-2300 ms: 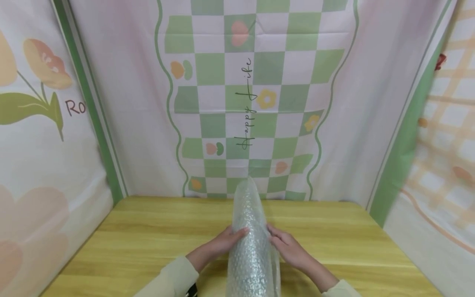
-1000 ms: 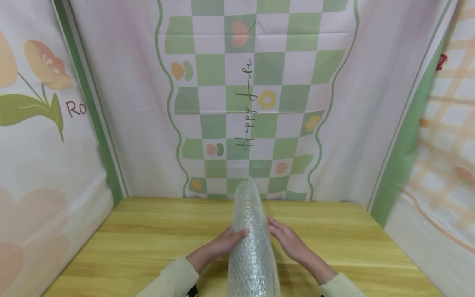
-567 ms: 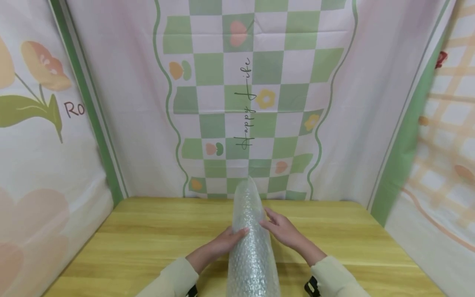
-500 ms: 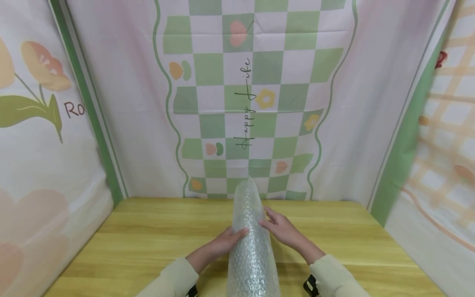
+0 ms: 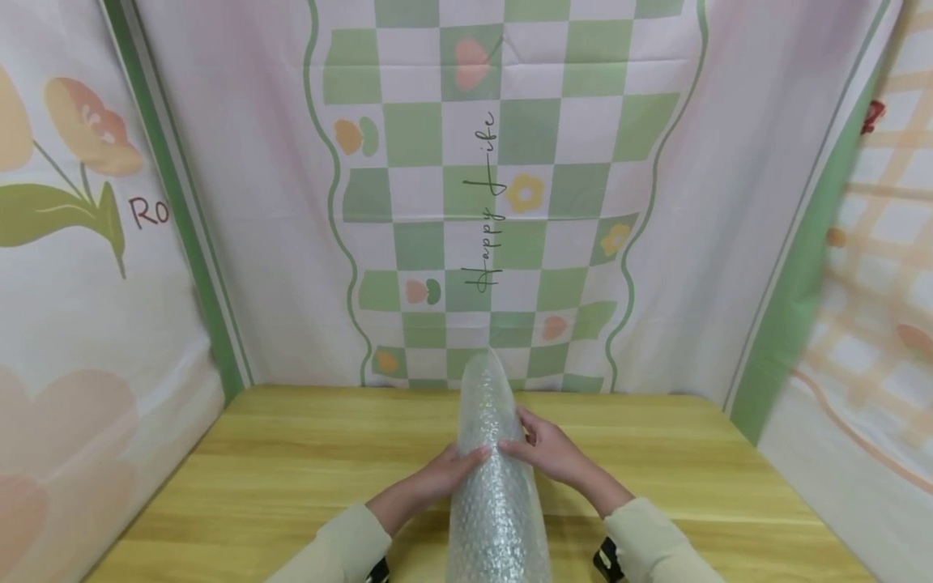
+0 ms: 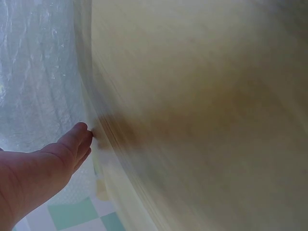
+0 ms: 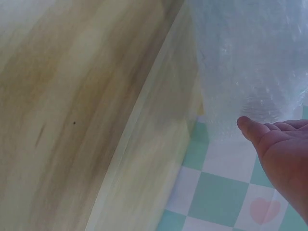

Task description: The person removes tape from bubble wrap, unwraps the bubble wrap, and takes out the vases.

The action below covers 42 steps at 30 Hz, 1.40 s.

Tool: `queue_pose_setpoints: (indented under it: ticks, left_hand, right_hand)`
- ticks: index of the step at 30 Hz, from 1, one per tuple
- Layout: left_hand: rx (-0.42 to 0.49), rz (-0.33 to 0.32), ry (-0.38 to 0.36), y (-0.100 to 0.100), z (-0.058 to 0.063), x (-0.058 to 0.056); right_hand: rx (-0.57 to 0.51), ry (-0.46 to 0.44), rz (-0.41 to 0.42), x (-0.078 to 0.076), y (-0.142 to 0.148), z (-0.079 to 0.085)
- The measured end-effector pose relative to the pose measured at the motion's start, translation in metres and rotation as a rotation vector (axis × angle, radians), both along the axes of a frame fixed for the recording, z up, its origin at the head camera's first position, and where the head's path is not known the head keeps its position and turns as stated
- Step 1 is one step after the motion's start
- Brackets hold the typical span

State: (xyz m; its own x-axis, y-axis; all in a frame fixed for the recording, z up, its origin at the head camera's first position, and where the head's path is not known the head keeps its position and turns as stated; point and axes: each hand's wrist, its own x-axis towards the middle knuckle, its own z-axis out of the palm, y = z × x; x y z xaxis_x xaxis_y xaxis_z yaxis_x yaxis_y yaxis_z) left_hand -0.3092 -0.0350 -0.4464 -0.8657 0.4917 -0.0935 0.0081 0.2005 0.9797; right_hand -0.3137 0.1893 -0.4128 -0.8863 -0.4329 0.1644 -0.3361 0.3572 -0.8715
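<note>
A long roll of clear bubble wrap (image 5: 496, 510) lies lengthwise along the middle of the table, its far end near the back cloth. From its left side my left hand (image 5: 437, 474) holds it, thumb on top; in the left wrist view, that hand (image 6: 48, 168) lies against the plastic. On the opposite side my right hand (image 5: 550, 453) also holds the roll, its thumb on top close to the left thumb. In the right wrist view, the right hand (image 7: 284, 149) touches the wrap (image 7: 240, 57). The lower fingers of both hands are partly hidden.
The wood-grain table (image 5: 313, 437) extends to both sides of the roll. A green-and-white checked cloth (image 5: 415, 134) hangs behind it. Printed cloths close in the left (image 5: 87, 300) and right (image 5: 867, 324) sides.
My right hand has moved forward and inward, bringing its thumb onto the top of the roll. The loose wrap edge along the right side now lies closer to the roll. My left hand stays put.
</note>
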Motion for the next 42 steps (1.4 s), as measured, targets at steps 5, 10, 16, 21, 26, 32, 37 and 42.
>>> queue_pose_setpoints:
  ticks: [5,10,16,21,26,32,37,42]
  left_hand:
    - [0.012,-0.008,0.018,0.0003,-0.0007,-0.0008]
    - [0.041,-0.031,0.027,-0.0002,-0.0007,-0.0015]
    - [0.039,-0.023,0.036,0.0002,-0.001,-0.0009]
    - [0.034,-0.016,0.041,0.0009,-0.0004,0.0003]
    - [0.02,-0.002,0.037,0.0003,-0.0018,-0.0003]
    - [0.028,-0.017,0.023,0.0006,-0.0023,-0.0024]
    - [0.024,-0.021,0.012,0.0002,-0.0019,-0.0029]
    - [0.014,-0.016,0.006,0.0003,-0.0021,-0.0029]
  right_hand:
    - [-0.014,-0.016,0.017,-0.0041,0.0024,-0.0015]
    - [-0.041,-0.047,0.066,-0.0062,0.0057,-0.0002]
    - [-0.033,-0.054,0.072,-0.0071,0.008,0.0023]
    - [-0.031,-0.045,0.065,-0.0079,0.0077,0.0018]
    - [-0.036,-0.043,0.052,-0.0075,0.0056,0.0015]
    - [-0.03,-0.052,0.017,-0.0048,0.0036,0.0009]
    - [-0.012,-0.032,0.002,-0.0027,0.0021,-0.0002]
    - [0.018,0.002,-0.013,-0.0015,0.0014,-0.003]
